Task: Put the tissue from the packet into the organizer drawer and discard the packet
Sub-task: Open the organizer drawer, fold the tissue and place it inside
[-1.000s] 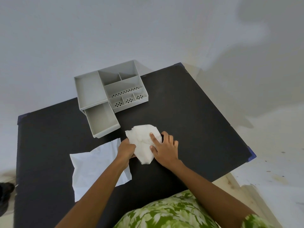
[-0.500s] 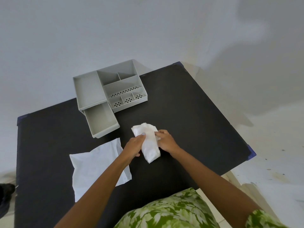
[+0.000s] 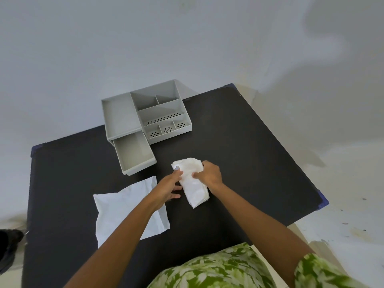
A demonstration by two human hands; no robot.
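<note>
A folded white tissue (image 3: 192, 187) lies on the black table (image 3: 239, 159), narrow and slanted. My right hand (image 3: 208, 175) presses on its right edge, fingers curled over it. My left hand (image 3: 171, 185) touches its left side, one finger on the top left corner, the other fingers spread. The flat white packet (image 3: 126, 208) rests on the table to the left, partly under my left forearm. The grey organizer (image 3: 145, 115) stands at the back, its drawer (image 3: 134, 153) pulled out and empty, just up and left of the tissue.
The organizer has several open compartments, some with perforated floors. The table's right edge and blue corner (image 3: 323, 202) lie to the right, with pale floor beyond. A dark object (image 3: 9, 246) sits on the floor at far left. A white wall rises behind.
The tissue has gone from a wide, loose sheet to a narrow folded strip. Both hands shifted onto its sides, with the right hand moving up along its right edge.
</note>
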